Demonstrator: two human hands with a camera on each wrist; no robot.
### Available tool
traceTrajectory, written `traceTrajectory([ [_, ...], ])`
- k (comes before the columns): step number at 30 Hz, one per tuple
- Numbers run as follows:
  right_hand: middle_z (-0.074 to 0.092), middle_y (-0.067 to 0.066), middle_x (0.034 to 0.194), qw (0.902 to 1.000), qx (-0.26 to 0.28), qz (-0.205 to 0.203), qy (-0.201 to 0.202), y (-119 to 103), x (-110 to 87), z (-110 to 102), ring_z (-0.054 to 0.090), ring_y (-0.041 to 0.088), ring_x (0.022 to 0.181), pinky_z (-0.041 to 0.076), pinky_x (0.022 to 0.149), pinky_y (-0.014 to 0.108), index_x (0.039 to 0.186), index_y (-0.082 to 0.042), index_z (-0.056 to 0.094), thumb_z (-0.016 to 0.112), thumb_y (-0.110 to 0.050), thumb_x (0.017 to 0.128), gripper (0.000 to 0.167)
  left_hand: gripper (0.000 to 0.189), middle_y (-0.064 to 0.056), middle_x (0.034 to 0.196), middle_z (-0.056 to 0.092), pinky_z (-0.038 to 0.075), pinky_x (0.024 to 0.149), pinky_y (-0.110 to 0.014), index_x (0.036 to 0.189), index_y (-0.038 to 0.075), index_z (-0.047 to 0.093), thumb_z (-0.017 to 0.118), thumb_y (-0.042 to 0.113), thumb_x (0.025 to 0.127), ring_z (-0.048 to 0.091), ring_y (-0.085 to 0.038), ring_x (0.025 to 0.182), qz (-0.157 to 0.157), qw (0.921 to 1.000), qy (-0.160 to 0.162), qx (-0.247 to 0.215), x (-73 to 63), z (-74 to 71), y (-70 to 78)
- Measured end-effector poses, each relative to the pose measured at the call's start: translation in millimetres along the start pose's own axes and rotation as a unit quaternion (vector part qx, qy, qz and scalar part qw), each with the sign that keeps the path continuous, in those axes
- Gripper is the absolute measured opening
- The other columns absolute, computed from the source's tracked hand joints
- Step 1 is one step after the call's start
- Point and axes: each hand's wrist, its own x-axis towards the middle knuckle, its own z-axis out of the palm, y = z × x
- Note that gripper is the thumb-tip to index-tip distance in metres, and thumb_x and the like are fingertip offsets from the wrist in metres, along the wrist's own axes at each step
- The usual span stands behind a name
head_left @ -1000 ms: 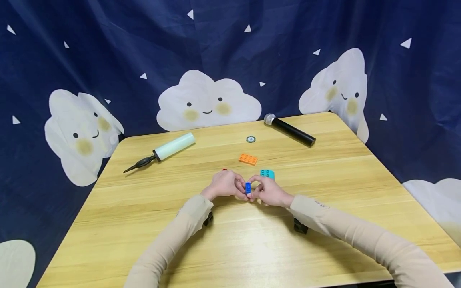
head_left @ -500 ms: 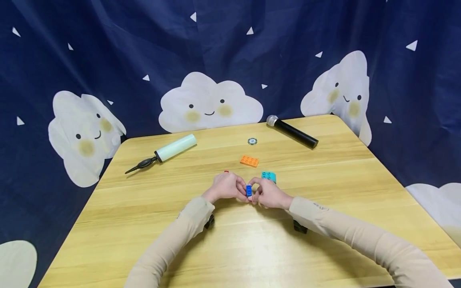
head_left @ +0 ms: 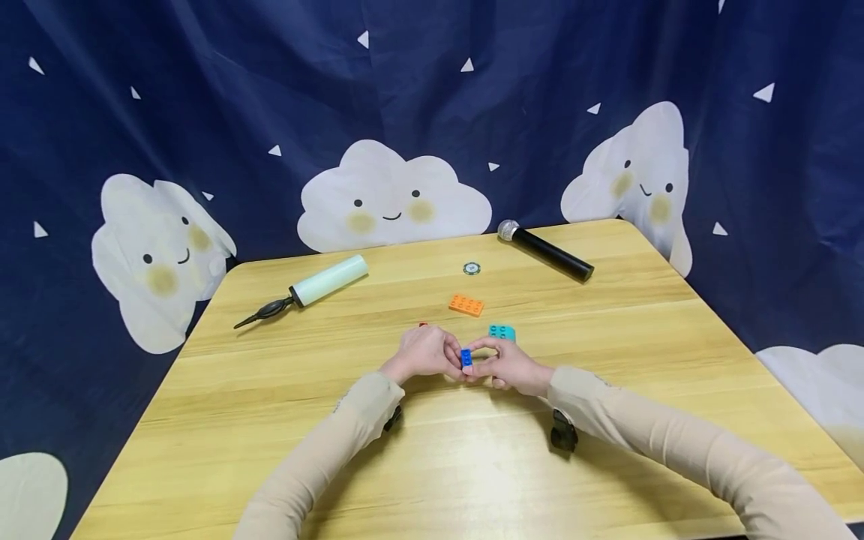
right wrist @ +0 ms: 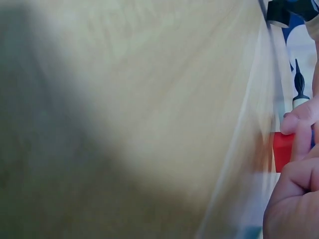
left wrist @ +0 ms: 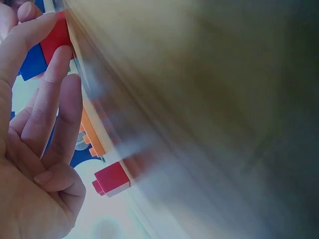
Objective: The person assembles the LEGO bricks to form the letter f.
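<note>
A navy curtain (head_left: 418,90) with white clouds hangs behind a wooden table (head_left: 486,480). A blue brick (head_left: 466,358) touches a red brick (left wrist: 56,36) between the 2 hands: the left hand (head_left: 425,352) at 9 o'clock, the right hand (head_left: 511,367) at 3. The left thumb and fingers pinch the red brick; the right thumb and index finger grip the blue brick. From there, a turquoise brick (head_left: 502,332) lies near at 2 o'clock, an orange brick (head_left: 466,305) at 12, a pump (head_left: 331,280) farther off at 10, a microphone (head_left: 550,254) at 1.
</note>
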Motion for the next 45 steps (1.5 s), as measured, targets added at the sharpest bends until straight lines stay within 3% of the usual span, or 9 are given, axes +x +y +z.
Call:
traceTrajectory([
  [7, 0.072, 0.005, 0.078, 0.9991, 0.039, 0.017, -0.003, 2.6, -0.9, -0.8, 0.032, 0.001, 0.039, 0.025, 0.040, 0.015, 0.129, 0.004, 0.049, 0.062, -0.007, 0.091, 0.041, 0.023, 0.025, 0.066, 0.067, 0.036, 0.054, -0.022, 0.076, 0.033, 0.071, 0.086, 0.045, 0.062, 0.054, 0.003, 0.059, 0.009, 0.9999, -0.001, -0.005, -2.0, 1.6, -0.5],
  [23, 0.070, 0.007, 0.068, 0.9995, -0.025, -0.007, 0.018, -6.1, -0.5, 7.2, 0.033, 0.005, 0.035, 0.026, 0.039, 0.018, 0.125, 0.002, 0.052, 0.063, -0.008, 0.091, 0.038, 0.024, 0.023, 0.066, 0.068, 0.036, 0.055, -0.022, 0.076, 0.032, 0.072, 0.086, 0.046, 0.061, 0.054, 0.002, 0.060, 0.005, 0.9999, 0.010, -0.005, -7.9, -6.6, 0.7],
  [32, 0.072, 0.020, 0.085, 0.9996, -0.026, -0.007, 0.000, -3.9, 1.4, 3.7, 0.030, 0.004, 0.037, 0.026, 0.040, 0.018, 0.130, 0.003, 0.048, 0.067, -0.007, 0.088, 0.047, 0.025, 0.026, 0.067, 0.067, 0.037, 0.056, -0.023, 0.078, 0.034, 0.072, 0.085, 0.048, 0.062, 0.055, 0.004, 0.061, -0.007, 1.0000, -0.001, 0.002, -6.1, -1.5, -3.0],
  [45, 0.073, 0.018, 0.086, 0.9994, -0.031, -0.011, 0.009, 9.5, 1.4, 1.3, 0.032, 0.005, 0.039, 0.029, 0.041, 0.019, 0.131, 0.005, 0.047, 0.068, -0.003, 0.086, 0.051, 0.033, 0.024, 0.073, 0.070, 0.039, 0.059, -0.021, 0.090, 0.029, 0.074, 0.085, 0.044, 0.063, 0.058, 0.007, 0.068, -0.001, 0.9999, -0.009, 0.013, -11.3, -5.0, -4.4],
])
